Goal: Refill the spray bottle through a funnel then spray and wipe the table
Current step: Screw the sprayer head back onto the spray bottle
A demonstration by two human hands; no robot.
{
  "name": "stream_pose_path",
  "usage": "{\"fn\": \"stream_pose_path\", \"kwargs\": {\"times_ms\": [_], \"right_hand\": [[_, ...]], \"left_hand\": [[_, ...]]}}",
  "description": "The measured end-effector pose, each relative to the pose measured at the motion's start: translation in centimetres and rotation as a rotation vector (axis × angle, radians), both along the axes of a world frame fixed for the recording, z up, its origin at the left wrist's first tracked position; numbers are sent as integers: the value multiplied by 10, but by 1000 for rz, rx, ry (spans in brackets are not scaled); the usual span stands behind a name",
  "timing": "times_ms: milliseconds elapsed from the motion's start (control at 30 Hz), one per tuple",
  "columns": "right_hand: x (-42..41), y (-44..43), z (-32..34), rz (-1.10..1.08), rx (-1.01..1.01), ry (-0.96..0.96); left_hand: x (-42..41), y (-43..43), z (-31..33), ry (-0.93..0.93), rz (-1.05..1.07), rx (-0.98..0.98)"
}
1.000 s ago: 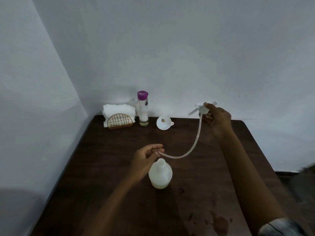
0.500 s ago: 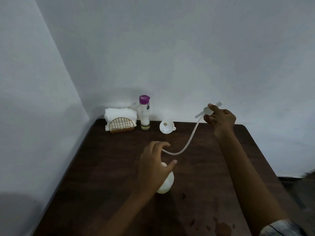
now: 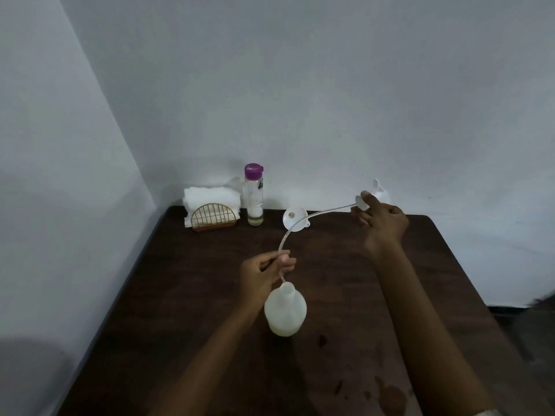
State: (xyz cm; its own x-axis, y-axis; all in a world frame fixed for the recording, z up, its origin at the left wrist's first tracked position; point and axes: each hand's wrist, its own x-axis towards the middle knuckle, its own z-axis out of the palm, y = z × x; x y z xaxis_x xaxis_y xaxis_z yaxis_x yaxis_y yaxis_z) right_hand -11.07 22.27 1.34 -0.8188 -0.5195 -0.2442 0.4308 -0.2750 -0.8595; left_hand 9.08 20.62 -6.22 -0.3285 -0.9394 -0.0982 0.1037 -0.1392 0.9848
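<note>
The left hand pinches the thin tube just above the open spray bottle, which stands on the surface. The right hand grips the spray head, right of the funnel.

My left hand and right hand are bare; my left forearm is uncovered all the way to the bottom edge of the view; my right forearm is uncovered too, until a thin strip of pale sleeve appears at the bottom edge; too little of its cloth shows to tell any pattern.
</note>
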Motion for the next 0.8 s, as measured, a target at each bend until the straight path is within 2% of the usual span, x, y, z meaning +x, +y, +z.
{"fn": "stream_pose_path", "kwargs": {"times_ms": [200,567,800], "right_hand": [[10,1,-3,-8,-25,10],[12,9,-17,-7,12,143],[22,16,-29,59,45,239]], "left_hand": [[2,3,-17,-10,12,81],[-2,8,-45,-168,-36,57],[4,8,-56,-188,-107,59]]}}
